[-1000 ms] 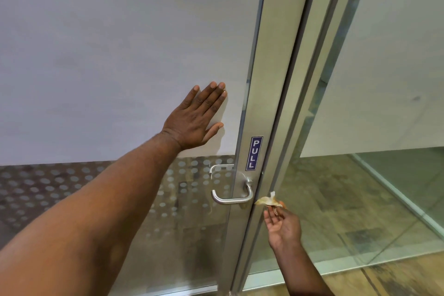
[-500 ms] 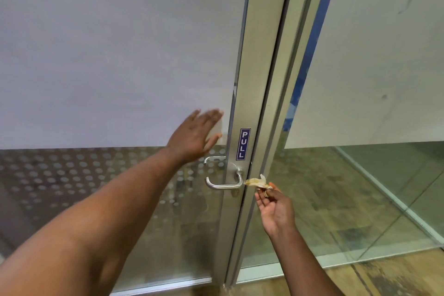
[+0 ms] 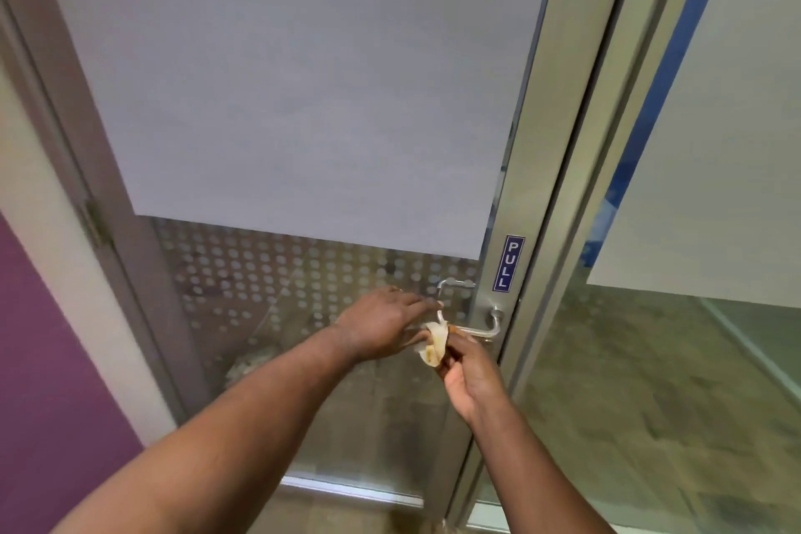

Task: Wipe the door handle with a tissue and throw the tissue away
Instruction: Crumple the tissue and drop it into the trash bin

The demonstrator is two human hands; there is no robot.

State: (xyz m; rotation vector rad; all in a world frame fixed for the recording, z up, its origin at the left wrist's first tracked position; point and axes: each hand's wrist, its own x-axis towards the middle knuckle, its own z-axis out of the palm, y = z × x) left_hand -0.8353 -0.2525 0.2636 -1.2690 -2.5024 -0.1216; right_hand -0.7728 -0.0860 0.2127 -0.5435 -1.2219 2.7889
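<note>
my right hand (image 3: 466, 373) pinches the tissue (image 3: 434, 343) against the door handle (image 3: 481, 330) (its free end is hidden); my left hand (image 3: 381, 327) lies flat, fingers together, touching the tissue's other side.

Even soft indoor light; motion blur, edges bowed

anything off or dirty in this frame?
The tissue in the right hand at the door handle shows brown-orange stains. Pale clutter sits low behind the glass; blurred, unidentifiable.
</note>
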